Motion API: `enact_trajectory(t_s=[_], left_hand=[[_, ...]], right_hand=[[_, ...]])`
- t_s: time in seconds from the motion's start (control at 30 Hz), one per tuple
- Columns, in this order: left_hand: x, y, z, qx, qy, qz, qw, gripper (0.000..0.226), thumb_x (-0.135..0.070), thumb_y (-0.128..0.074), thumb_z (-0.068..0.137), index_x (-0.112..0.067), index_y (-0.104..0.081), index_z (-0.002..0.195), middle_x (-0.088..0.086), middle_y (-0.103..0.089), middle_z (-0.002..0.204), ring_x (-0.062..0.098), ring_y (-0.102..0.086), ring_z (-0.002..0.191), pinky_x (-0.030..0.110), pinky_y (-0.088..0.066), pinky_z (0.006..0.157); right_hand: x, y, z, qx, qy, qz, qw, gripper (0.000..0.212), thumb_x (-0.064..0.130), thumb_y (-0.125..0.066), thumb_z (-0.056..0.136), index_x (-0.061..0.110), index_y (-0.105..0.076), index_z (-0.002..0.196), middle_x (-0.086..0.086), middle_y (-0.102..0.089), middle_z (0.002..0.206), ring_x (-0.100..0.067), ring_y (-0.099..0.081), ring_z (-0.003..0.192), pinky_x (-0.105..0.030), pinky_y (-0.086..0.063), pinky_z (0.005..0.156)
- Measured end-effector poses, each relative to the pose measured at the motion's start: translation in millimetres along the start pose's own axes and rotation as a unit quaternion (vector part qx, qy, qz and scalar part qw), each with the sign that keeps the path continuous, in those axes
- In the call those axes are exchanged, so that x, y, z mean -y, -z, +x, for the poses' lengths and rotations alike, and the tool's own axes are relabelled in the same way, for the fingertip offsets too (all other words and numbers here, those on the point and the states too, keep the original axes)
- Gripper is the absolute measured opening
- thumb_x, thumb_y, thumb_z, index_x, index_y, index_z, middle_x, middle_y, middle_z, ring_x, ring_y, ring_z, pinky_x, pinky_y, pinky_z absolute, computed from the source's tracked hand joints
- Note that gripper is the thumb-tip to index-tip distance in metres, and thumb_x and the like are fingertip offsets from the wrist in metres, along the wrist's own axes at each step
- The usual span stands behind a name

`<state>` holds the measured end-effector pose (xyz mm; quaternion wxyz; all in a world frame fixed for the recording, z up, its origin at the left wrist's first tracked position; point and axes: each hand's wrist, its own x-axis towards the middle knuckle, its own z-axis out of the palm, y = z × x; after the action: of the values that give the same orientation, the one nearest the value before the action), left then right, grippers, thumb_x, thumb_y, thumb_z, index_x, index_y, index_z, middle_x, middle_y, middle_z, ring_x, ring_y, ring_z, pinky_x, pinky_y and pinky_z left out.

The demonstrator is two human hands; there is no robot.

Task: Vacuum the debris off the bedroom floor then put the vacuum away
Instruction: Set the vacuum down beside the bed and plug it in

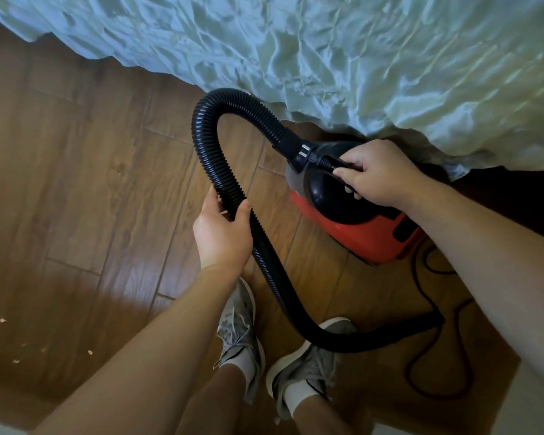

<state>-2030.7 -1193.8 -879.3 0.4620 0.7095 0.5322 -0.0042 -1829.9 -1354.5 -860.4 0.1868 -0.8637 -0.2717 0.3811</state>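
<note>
Down by the edge of the bed, under the crumpled pale blue-green bedsheet [358,51], sits the red and black canister vacuum [358,233]. The right hand [377,172] is wrapped round its black top handle. Can't really tell if it's lifted or sitting on the brown wood-plank floor [76,152]. The left hand [222,233] has thumb and fingers curled round the black ribbed hose [208,146], which arcs up from the vacuum's front, passes through that grip and sweeps past the grey lace-up sneakers [239,328]. I can't make out the nozzle end. A thin black power cord [427,296] snakes loosely over the floor on the right. Progress-wise, I'd say barely started: the pale crumbs of debris [90,352] are scattered at lower left, well apart from the hose, so all the cleaning looks undone, and so does putting the vacuum away.
</note>
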Motion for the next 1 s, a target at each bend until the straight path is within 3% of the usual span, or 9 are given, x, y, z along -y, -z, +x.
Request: enact_trajectory(t_s=[0.33,0.53,0.63,0.77,0.9,1.0], left_hand=[[5.9,-7.2,-8.8,0.010,-0.005,-0.004,1.000,0.044,-0.023,-0.066,0.098,-0.025,-0.053,0.139,-0.015,-0.064,0.105,0.008,-0.066,0.103,0.022,-0.057,0.084],[8.1,-7.1,-15.9,0.000,-0.009,0.009,1.000,0.042,-0.020,-0.064,0.098,-0.022,-0.053,0.138,-0.014,-0.064,0.106,-0.018,-0.060,0.083,0.000,-0.045,0.063],[12.5,-4.7,-21.9,-0.009,-0.002,0.004,1.000,0.041,-0.019,-0.063,0.099,-0.023,-0.052,0.138,-0.017,-0.062,0.104,-0.007,-0.064,0.085,0.004,-0.046,0.062],[22.7,-1.8,-28.8,-0.021,0.011,0.006,1.000,0.039,-0.020,-0.062,0.099,-0.022,-0.051,0.137,-0.021,-0.061,0.102,0.011,-0.067,0.093,0.019,-0.050,0.073],[32.0,2.2,-36.1,-0.026,0.020,0.008,0.999,0.041,-0.019,-0.061,0.100,-0.020,-0.049,0.139,-0.020,-0.062,0.100,0.004,-0.065,0.079,0.020,-0.053,0.068],[35.4,3.0,-42.0,-0.020,0.021,0.001,1.000,0.045,-0.016,-0.060,0.100,-0.019,-0.046,0.143,-0.020,-0.060,0.100,-0.011,-0.063,0.075,0.009,-0.050,0.059]], right_hand=[[-13.7,-5.4,-8.4,-0.005,0.000,0.047,0.999,0.024,0.021,-0.061,0.097,0.008,-0.069,0.078,-0.002,-0.071,0.067,-0.015,-0.069,0.057,-0.041,-0.060,0.067],[-22.8,-5.4,-14.9,-0.015,0.000,0.059,0.998,0.024,0.021,-0.059,0.097,0.010,-0.068,0.078,0.000,-0.070,0.066,-0.014,-0.069,0.059,-0.046,-0.059,0.067],[-22.8,-4.2,-12.7,-0.011,0.015,0.033,0.999,0.026,0.023,-0.059,0.097,0.010,-0.066,0.075,-0.002,-0.069,0.067,-0.018,-0.068,0.062,-0.047,-0.057,0.068],[-17.6,-9.2,-6.9,0.001,0.039,0.018,0.999,0.029,0.026,-0.060,0.096,0.012,-0.064,0.070,-0.003,-0.068,0.066,-0.021,-0.066,0.063,-0.047,-0.057,0.068],[-17.5,-8.5,-4.9,0.009,0.053,-0.001,0.999,0.030,0.026,-0.059,0.096,0.012,-0.063,0.070,-0.003,-0.068,0.066,-0.020,-0.066,0.062,-0.046,-0.056,0.068],[-18.5,-6.6,-4.4,0.007,0.057,-0.007,0.998,0.029,0.026,-0.059,0.096,0.012,-0.064,0.071,-0.002,-0.068,0.066,-0.018,-0.066,0.062,-0.045,-0.056,0.069]])
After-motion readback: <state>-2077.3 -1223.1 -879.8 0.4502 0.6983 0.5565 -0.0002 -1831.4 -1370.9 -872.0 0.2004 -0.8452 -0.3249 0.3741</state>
